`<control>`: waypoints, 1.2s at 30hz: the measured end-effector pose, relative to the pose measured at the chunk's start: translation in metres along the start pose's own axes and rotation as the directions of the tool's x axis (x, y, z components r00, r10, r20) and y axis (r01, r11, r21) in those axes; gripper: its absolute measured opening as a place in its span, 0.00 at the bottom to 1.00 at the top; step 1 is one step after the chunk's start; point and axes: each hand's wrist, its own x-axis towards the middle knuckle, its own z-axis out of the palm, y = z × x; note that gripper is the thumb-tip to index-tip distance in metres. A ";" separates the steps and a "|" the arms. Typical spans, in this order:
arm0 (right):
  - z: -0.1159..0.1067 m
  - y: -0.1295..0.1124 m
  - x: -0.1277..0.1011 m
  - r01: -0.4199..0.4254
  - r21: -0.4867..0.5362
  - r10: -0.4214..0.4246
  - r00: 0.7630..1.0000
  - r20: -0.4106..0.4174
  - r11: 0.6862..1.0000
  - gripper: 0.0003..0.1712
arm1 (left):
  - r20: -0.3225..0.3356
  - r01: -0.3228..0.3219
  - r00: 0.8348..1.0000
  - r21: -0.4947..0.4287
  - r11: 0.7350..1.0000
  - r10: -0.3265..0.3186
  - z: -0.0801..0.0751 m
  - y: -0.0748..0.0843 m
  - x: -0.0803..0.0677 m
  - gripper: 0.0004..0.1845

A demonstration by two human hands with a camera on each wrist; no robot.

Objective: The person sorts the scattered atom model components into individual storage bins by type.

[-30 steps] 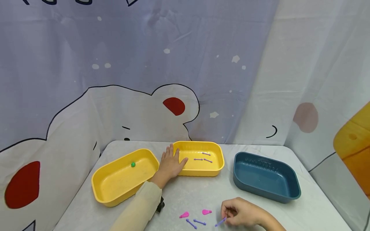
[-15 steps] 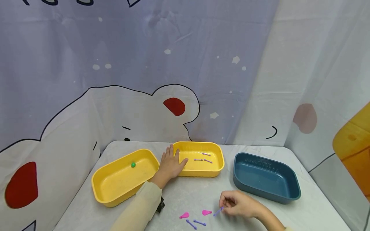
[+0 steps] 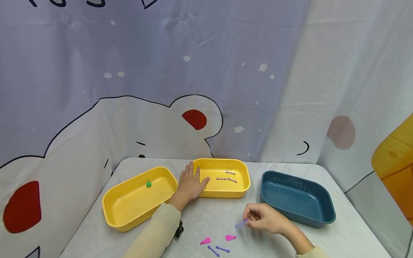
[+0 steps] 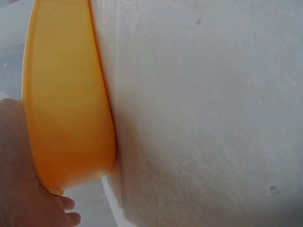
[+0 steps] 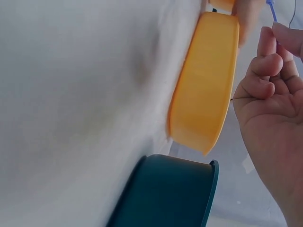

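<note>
My right hand [image 3: 262, 216] pinches a small purple stick [image 3: 241, 223] just above the table, in front of the blue tray [image 3: 326, 216]; the stick's tip shows at the top of the right wrist view [image 5: 271, 9]. My left hand [image 3: 189, 184] rests flat on the near left rim of the middle yellow tray [image 3: 246, 177], which holds several purple sticks [image 3: 226, 176]. In the left wrist view the palm [image 4: 19, 189] lies against that tray's wall [image 4: 66, 109]. On the table near me lie two pink pieces [image 3: 217, 239] and two purple sticks [image 3: 218, 249].
A larger yellow tray [image 3: 113, 211] at the left holds one green bead [image 3: 148, 184]. The blue tray holds nothing that I can see. A printed cloth backdrop [image 3: 193, 71] hangs behind and beside the grey table [image 3: 213, 215]. A small black thing [image 3: 179, 228] sits under my left sleeve.
My right hand has lifted the purple stick off the table and carried it away from me, toward the trays. The left hand has stayed on the yellow tray.
</note>
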 end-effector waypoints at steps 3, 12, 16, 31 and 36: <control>-0.002 0.001 0.004 -0.011 0.002 0.011 1.000 -0.017 1.000 0.05 | 0.000 0.001 1.000 -0.003 1.000 -0.001 0.000 0.000 0.000 0.45; -0.008 0.002 0.016 -0.070 -0.007 0.069 0.996 -0.049 0.998 0.04 | 0.007 0.019 1.000 0.013 1.000 -0.019 0.002 -0.001 0.003 0.45; -0.010 0.004 0.022 -0.101 0.005 0.101 0.992 -0.076 0.995 0.03 | 0.008 0.019 1.000 0.018 1.000 -0.020 0.003 -0.001 0.004 0.45; -0.016 0.004 0.044 -0.212 -0.021 0.200 0.949 -0.243 0.977 0.05 | -0.002 0.000 1.000 0.022 1.000 0.000 0.004 -0.002 0.003 0.45; -0.017 0.006 0.053 -0.255 -0.021 0.236 0.921 -0.311 0.967 0.05 | 0.003 0.003 1.000 0.017 1.000 -0.003 0.002 -0.001 0.002 0.45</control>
